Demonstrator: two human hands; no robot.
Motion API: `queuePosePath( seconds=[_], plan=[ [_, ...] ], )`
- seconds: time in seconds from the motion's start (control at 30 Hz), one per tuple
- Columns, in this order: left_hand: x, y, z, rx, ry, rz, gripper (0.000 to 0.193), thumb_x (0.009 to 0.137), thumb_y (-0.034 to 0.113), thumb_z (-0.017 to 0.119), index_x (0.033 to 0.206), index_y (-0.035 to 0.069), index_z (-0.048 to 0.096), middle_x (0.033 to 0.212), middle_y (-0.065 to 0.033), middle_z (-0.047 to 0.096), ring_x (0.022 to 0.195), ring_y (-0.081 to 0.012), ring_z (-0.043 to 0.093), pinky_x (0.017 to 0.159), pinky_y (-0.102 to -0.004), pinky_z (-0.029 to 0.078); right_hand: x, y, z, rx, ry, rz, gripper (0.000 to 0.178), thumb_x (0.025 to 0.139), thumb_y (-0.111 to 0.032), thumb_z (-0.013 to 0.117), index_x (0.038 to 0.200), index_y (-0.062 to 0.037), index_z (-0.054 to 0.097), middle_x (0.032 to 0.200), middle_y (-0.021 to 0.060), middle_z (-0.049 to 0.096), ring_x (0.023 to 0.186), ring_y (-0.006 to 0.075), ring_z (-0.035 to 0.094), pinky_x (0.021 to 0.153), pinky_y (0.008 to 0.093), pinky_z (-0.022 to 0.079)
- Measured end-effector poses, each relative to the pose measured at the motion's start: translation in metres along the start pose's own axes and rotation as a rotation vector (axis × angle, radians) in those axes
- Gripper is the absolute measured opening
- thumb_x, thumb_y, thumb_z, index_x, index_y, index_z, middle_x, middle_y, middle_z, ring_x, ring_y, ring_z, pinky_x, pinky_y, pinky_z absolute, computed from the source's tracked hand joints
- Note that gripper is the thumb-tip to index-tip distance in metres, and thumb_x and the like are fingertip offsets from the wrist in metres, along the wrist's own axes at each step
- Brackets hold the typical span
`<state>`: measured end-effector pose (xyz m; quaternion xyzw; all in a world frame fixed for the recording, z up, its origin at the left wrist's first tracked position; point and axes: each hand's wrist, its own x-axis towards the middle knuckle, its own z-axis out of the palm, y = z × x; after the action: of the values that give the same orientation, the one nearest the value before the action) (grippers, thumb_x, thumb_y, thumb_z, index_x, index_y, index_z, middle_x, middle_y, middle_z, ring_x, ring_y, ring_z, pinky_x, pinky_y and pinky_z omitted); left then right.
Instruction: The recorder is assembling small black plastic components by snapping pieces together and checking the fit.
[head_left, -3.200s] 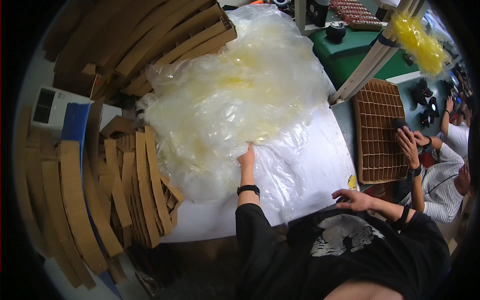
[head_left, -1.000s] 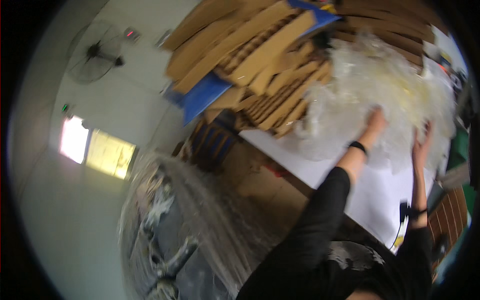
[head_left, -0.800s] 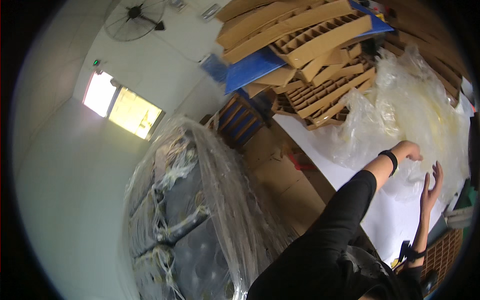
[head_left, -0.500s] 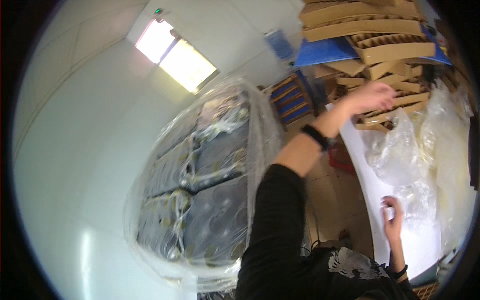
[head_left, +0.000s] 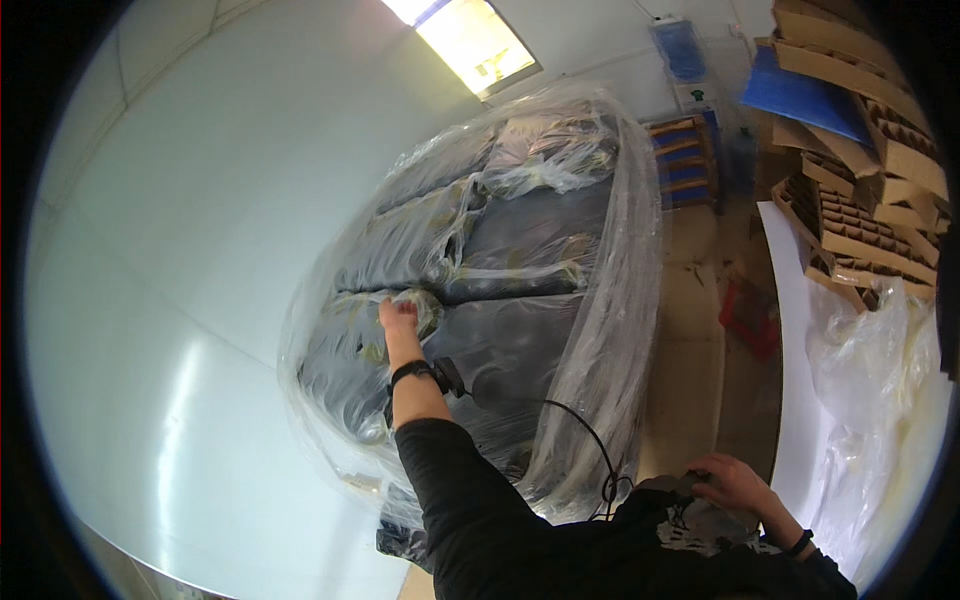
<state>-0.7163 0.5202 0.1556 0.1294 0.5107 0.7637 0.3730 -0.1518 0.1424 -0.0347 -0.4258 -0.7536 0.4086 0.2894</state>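
Note:
A big stack of dark grey bundles [head_left: 525, 235] fills the middle of the view, wrapped in loose clear plastic film [head_left: 620, 330]. My left hand [head_left: 400, 314] is stretched out over the near left bundle, at the film around its upper edge. Its fingers are curled in; whether they pinch the film I cannot make out. A black band with a dark device and a cable is on that wrist. My right hand [head_left: 738, 484] is close to the front of my dark printed shirt [head_left: 700, 525], fingers apart and slightly bent, with nothing visible in them.
On the right, a white table [head_left: 795, 390] carries crumpled clear plastic bags [head_left: 865, 390] and piled cardboard dividers [head_left: 870, 235]. A red crate [head_left: 748, 315] stands on the floor between table and stack. Behind is a pallet [head_left: 683, 160]; a pale wall [head_left: 200, 250] runs along the left.
My left hand has swung from the cardboard dividers leftward to the wrapped stack. My right hand has left the plastic bags and come in toward my body. The view has turned left.

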Motion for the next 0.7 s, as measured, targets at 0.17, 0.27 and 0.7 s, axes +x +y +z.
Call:
queuePosePath(
  seconds=[0.17, 0.27, 0.7],
  plan=[
    [-0.01, -0.048, -0.058, -0.474, 0.141, -0.284, 0.035, 0.09, 0.036, 0.042, 0.111, 0.009, 0.049, 0.096, -0.0048, 0.046, 0.085, -0.0216, 0.043, 0.077, -0.039, 0.043, 0.024, 0.011, -0.001, -0.023, -0.107, 0.054, 0.033, 0.082, -0.024, 0.064, 0.11, -0.0069, 0.058, 0.105, 0.0156, 0.06, 0.096, 0.0334, 0.058, 0.082, 0.04, 0.048],
    [-0.001, -0.058, -0.106, -0.449, 0.135, -0.119, 0.038, 0.09, 0.038, 0.038, 0.113, 0.011, 0.049, 0.105, -0.0057, 0.049, 0.091, -0.022, 0.045, 0.082, -0.0415, 0.041, 0.045, 0.025, 0.01, -0.121, -0.286, -0.019, 0.034, 0.083, -0.025, 0.063, 0.111, -0.007, 0.058, 0.105, 0.0159, 0.06, 0.096, 0.0328, 0.059, 0.081, 0.0396, 0.048],
    [-0.104, -0.058, -0.086, -0.21, 0.755, 0.169, 0.053, 0.088, 0.037, 0.053, 0.113, -0.01, 0.048, 0.113, -0.0158, 0.056, 0.094, -0.0296, 0.057, 0.079, -0.0354, 0.049, 0.077, 0.014, 0.017, -0.062, -0.366, -0.122, 0.035, 0.086, -0.026, 0.059, 0.114, -0.0039, 0.056, 0.104, 0.0168, 0.059, 0.097, 0.0331, 0.057, 0.084, 0.0392, 0.046]
  ],
)
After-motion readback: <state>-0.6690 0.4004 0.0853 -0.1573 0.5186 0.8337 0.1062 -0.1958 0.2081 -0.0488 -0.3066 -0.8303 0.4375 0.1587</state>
